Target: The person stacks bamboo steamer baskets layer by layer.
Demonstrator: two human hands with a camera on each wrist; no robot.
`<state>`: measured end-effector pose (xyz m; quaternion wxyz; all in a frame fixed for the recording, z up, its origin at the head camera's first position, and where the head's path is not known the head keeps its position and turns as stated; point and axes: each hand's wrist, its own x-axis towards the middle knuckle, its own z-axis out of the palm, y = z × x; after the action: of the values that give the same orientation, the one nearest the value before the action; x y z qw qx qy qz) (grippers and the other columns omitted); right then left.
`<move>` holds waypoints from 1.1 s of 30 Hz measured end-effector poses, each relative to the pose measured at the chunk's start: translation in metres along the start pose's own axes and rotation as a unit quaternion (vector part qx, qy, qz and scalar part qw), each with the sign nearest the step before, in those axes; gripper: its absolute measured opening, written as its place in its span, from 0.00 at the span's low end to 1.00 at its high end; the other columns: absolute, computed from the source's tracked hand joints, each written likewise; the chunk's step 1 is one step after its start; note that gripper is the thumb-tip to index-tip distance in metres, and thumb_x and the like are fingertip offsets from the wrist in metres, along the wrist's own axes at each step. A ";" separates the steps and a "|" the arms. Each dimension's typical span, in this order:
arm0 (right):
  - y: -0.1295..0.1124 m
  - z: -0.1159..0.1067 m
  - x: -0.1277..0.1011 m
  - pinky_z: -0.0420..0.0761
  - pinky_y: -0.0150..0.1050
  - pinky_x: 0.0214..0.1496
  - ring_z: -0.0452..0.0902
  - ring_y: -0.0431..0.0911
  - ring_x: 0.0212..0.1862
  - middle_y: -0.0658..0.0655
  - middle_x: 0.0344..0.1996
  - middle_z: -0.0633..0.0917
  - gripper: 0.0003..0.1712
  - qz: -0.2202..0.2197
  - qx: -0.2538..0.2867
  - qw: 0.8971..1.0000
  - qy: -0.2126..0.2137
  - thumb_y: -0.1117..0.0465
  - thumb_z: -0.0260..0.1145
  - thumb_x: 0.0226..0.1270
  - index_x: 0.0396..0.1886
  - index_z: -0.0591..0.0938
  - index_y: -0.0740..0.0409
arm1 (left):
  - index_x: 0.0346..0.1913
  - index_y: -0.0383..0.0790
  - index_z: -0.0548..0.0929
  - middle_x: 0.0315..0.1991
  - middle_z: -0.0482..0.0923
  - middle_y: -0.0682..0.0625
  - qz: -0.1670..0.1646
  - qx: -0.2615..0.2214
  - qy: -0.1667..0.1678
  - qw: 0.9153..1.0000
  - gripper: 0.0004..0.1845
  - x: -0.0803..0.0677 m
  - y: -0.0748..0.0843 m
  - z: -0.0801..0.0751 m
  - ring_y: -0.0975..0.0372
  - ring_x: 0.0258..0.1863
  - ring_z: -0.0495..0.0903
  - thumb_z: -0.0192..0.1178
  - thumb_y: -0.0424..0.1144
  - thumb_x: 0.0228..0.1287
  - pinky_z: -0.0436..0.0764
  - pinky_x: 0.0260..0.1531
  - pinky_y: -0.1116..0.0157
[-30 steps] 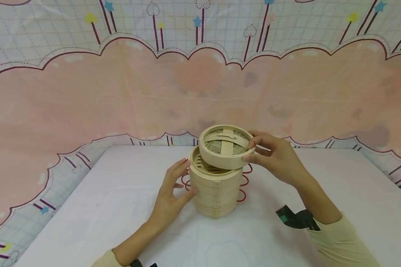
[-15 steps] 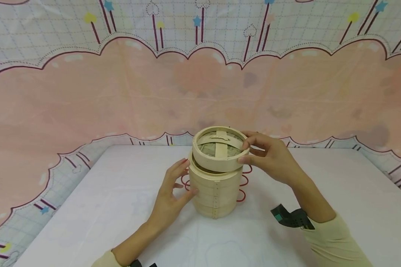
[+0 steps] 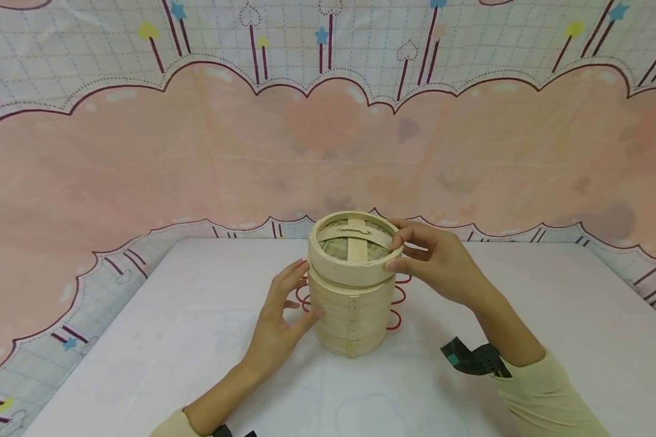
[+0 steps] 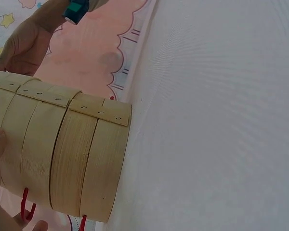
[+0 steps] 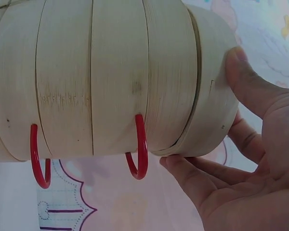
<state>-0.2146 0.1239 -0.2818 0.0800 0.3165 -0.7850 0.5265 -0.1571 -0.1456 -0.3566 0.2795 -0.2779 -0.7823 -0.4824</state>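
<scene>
A stack of round bamboo steamer baskets (image 3: pixel 333 321) stands upright on the table, with red loop handles (image 5: pixel 142 149) on its sides. On top sits the woven bamboo lid (image 3: pixel 356 273), with a narrow gap showing along part of its lower edge in the right wrist view. My right hand (image 3: pixel 443 261) grips the lid's right rim, thumb in front and fingers behind. Around the left side of the stack, my left hand (image 3: pixel 276 318) holds the upper baskets between thumb and fingers. The inside of the baskets is hidden under the lid.
The white tabletop (image 3: pixel 197 315) spreads out around the stack. Behind it hangs a patterned pink and white cloth (image 3: pixel 197 158). A dark strap (image 3: pixel 475 358) is on the right forearm.
My right hand has moved the lid left and down, from tilted and off to the right to sitting over the top basket. The left hand has stayed in place.
</scene>
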 end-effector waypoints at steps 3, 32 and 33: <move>0.000 0.000 0.000 0.72 0.39 0.58 0.65 0.46 0.66 0.56 0.64 0.72 0.13 0.001 -0.001 1.000 0.001 0.63 0.74 0.54 0.35 0.78 0.58 | 0.68 0.37 0.63 0.68 0.60 0.40 -0.004 0.003 -0.001 1.000 0.39 0.000 0.000 0.000 0.53 0.55 0.71 0.68 0.24 0.53 0.75 0.37 0.51; -0.001 0.001 0.005 0.69 0.37 0.61 0.63 0.46 0.68 0.55 0.65 0.70 0.14 -0.008 0.002 1.000 -0.022 0.64 0.74 0.54 0.36 0.78 0.57 | 0.68 0.38 0.62 0.68 0.60 0.39 -0.009 -0.001 -0.005 1.000 0.40 0.005 -0.003 -0.001 0.47 0.54 0.71 0.67 0.24 0.53 0.75 0.37 0.50; -0.001 0.001 0.005 0.69 0.37 0.61 0.63 0.46 0.68 0.55 0.65 0.70 0.14 -0.009 0.002 1.000 -0.023 0.64 0.74 0.54 0.36 0.78 0.57 | 0.68 0.38 0.62 0.68 0.60 0.39 -0.010 -0.001 -0.005 1.000 0.40 0.006 -0.003 -0.002 0.47 0.54 0.71 0.67 0.24 0.53 0.75 0.37 0.50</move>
<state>-0.2182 0.1204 -0.2791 0.0658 0.3353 -0.7829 0.5199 -0.1630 -0.1473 -0.3540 0.2707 -0.2730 -0.7859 -0.4843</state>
